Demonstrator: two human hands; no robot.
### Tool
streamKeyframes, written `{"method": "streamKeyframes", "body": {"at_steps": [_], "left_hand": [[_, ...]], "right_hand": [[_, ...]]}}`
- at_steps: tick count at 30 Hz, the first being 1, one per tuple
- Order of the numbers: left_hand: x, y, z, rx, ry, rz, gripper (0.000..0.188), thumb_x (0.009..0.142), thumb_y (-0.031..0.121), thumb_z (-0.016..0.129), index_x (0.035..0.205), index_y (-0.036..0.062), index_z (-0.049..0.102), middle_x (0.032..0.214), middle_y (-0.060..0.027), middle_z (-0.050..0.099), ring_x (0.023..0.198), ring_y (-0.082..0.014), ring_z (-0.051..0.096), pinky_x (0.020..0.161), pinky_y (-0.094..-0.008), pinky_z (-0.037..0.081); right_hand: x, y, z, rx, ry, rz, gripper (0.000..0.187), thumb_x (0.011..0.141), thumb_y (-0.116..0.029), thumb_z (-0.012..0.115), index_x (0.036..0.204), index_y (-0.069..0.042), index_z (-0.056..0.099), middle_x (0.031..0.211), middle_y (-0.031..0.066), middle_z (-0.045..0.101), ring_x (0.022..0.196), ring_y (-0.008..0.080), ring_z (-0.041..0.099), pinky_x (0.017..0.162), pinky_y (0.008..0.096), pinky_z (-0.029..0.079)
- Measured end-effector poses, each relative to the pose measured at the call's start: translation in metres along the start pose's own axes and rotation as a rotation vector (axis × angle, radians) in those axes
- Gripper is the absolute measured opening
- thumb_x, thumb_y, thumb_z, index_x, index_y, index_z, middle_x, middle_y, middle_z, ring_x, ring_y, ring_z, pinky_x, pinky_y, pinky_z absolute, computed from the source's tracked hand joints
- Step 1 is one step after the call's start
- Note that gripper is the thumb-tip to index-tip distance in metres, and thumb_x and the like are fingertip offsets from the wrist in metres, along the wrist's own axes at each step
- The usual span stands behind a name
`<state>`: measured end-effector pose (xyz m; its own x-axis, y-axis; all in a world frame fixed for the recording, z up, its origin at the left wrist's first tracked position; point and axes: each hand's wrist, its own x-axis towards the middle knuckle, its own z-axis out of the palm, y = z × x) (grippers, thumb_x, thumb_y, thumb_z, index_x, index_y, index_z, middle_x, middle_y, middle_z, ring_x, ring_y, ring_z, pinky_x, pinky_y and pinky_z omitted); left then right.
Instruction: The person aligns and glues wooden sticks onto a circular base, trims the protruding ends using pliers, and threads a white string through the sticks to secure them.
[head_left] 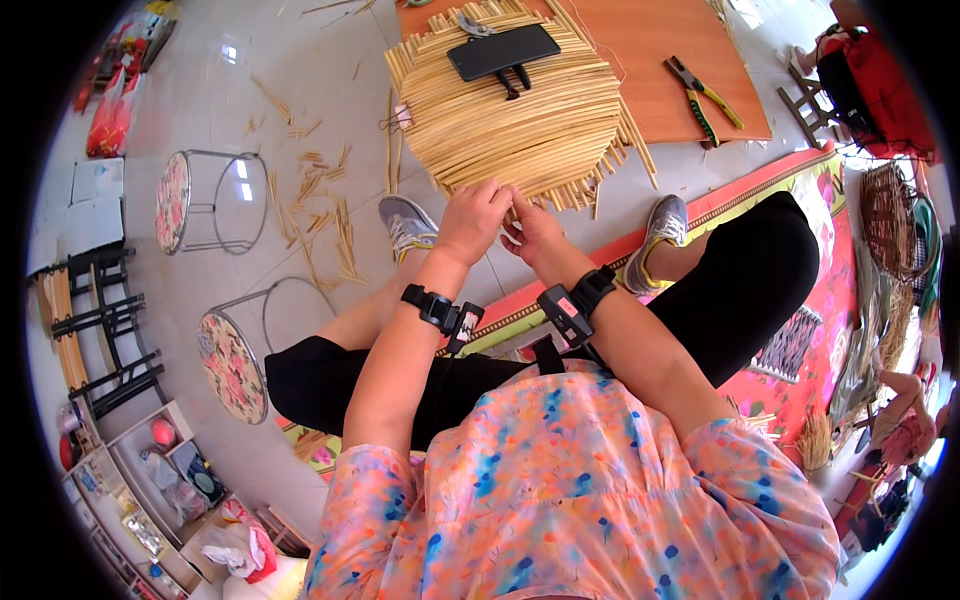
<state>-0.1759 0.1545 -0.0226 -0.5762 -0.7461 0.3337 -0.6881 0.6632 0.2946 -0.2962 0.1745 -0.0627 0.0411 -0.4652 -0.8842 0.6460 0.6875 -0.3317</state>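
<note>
A roughly round panel of straw-coloured stalks (520, 135) lies in front of me, its near edge ragged with stalk ends. At that edge my left hand (474, 220) is closed, its fingers bent together against the rim. Close beside it, my right hand (534, 236) has curled fingers, with the thumb and forefinger pinched near the left fingertips. What the two hands pinch is hidden or too small to name. On the panel's far part rest a black phone (505, 52) with a small black stand (512, 82) and metal-jawed cutters (475, 27).
An orange board (660, 40) lies beneath the panel's far side, with green-and-yellow-handled pliers (705, 98) on it. Cut stalk pieces (318, 190) litter the floor at left, near two floral-topped stools (172, 203). A red patterned mat (740, 360) spreads at right, beside a wicker basket (888, 222).
</note>
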Motion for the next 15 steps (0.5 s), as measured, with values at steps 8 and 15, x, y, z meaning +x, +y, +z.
{"method": "streamKeyframes", "body": {"at_steps": [8,15], "left_hand": [[0.005,0.004,-0.015,-0.114,0.021,0.142,0.009,0.073,0.006,0.058,0.081,0.0066,0.054,0.076,-0.0087,0.052,0.073,-0.0277,0.054,0.063,-0.0379,0.045],[0.024,0.032,-0.023,-0.934,0.100,-0.479,0.014,0.094,0.018,0.049,0.086,0.0058,0.051,0.074,-0.0076,0.061,0.064,-0.0176,0.063,0.057,-0.0278,0.052]], "right_hand": [[0.002,0.000,0.000,-0.024,-0.006,-0.027,0.043,0.076,-0.038,0.075,0.105,-0.017,0.052,0.085,-0.0017,0.056,0.081,0.0159,0.053,0.071,0.0397,0.039],[0.013,0.010,-0.006,0.013,-0.006,-0.082,0.067,0.075,-0.038,0.076,0.127,-0.014,0.041,0.097,0.0018,0.056,0.083,0.0178,0.052,0.072,0.0400,0.040]]}}
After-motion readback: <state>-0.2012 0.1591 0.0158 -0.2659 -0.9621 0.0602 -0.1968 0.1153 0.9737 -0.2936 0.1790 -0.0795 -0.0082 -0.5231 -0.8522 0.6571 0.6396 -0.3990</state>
